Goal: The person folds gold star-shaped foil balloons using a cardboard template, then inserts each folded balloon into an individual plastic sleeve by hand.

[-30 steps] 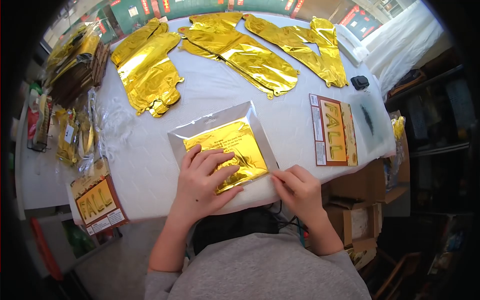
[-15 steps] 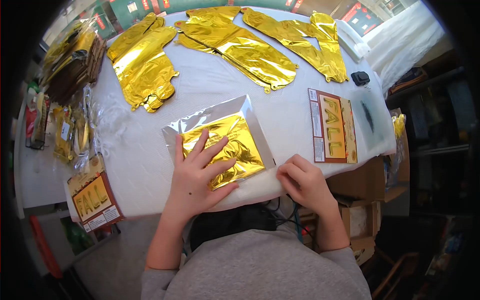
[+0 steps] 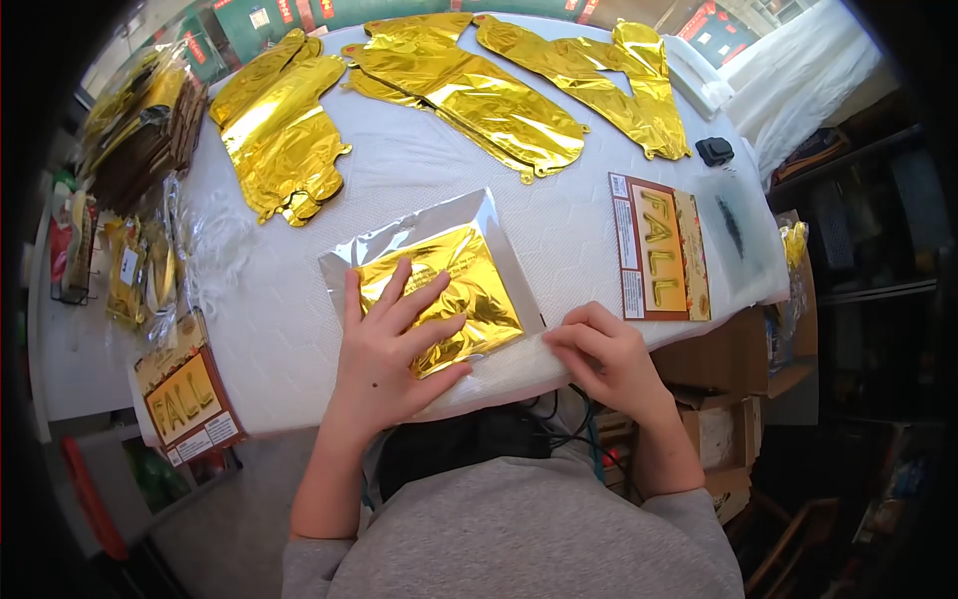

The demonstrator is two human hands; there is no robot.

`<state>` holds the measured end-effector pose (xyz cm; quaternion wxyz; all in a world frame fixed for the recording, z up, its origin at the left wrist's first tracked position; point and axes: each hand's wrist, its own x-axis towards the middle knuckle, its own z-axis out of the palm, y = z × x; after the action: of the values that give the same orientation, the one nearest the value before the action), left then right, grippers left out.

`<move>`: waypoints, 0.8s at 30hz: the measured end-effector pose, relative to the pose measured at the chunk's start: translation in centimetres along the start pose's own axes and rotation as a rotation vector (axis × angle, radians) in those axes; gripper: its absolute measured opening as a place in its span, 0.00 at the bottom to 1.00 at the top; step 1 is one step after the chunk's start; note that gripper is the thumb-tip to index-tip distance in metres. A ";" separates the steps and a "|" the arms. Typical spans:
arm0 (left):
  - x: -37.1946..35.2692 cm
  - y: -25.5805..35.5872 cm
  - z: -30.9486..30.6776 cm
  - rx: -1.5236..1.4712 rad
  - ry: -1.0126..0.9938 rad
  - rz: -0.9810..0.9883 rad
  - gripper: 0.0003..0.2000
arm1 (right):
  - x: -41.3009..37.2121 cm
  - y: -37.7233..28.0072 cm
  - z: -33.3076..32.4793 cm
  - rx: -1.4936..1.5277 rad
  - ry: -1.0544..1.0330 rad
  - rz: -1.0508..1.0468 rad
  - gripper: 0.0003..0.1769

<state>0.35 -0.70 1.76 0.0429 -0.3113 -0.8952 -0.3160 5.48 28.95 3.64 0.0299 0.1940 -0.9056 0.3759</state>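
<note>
A clear plastic bag [image 3: 499,240] lies in front of me with a folded gold foil balloon [image 3: 489,290] inside. My left hand [image 3: 399,339] is spread flat over it, fingers apart, pressing on its left part. Close by the bag's lower right corner is my right hand [image 3: 604,359], thumb and fingers drawn together; whether they pinch the bag's edge or something small is hidden. To the right lies a printed card [image 3: 661,250] reading "FALL". Another such card [image 3: 192,399] rests at the table's left front edge.
Flat gold foil balloons, the left one [image 3: 284,140], the middle one [image 3: 479,100] and the right one [image 3: 599,75], lie along the back of the white-covered table [image 3: 269,339]. Stacked packages [image 3: 145,120] stand back left. A small black object [image 3: 715,151] sits at right, above open cardboard boxes [image 3: 723,359].
My right hand has shifted slightly up and left, closer to the bag's lower right corner. My left hand stays flat on the bag. The whole view has moved slightly.
</note>
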 end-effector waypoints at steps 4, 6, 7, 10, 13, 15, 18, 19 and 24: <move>-0.1 -0.1 0.0 0.002 -0.010 0.000 0.22 | 0.1 0.3 0.1 -0.052 0.001 -0.058 0.09; -0.1 -0.1 0.1 0.000 -0.009 0.000 0.22 | 0.2 0.0 0.3 -0.115 0.002 -0.052 0.06; -0.1 -0.1 0.1 -0.001 -0.010 -0.003 0.22 | 0.3 -0.1 0.4 -0.115 0.002 -0.052 0.06; -0.1 -0.1 0.0 -0.006 -0.019 -0.007 0.21 | 0.2 0.0 1.1 -0.252 0.015 -0.124 0.07; -0.1 0.0 0.0 -0.002 -0.022 -0.003 0.21 | -0.2 0.2 1.6 -0.307 0.023 -0.134 0.09; -0.1 -0.1 0.0 -0.006 -0.022 0.001 0.21 | -0.7 0.2 1.6 -0.350 -0.030 -0.141 0.10; -0.1 -0.1 -0.1 -0.015 -0.021 -0.002 0.21 | -2.0 -0.8 1.7 -0.344 -0.100 -0.191 0.11; -0.1 0.0 -0.1 -0.022 -0.020 -0.005 0.22 | -2.7 -1.3 1.7 -0.342 -0.103 -0.192 0.11; -0.1 0.2 -0.2 -0.019 -0.028 -0.002 0.21 | -7.5 -1.2 1.3 0.028 -0.470 -0.137 0.10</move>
<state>0.50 -0.81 2.01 0.0269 -0.3151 -0.8931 -0.3201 12.96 29.72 1.98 -0.1590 0.3375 -0.8671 0.3301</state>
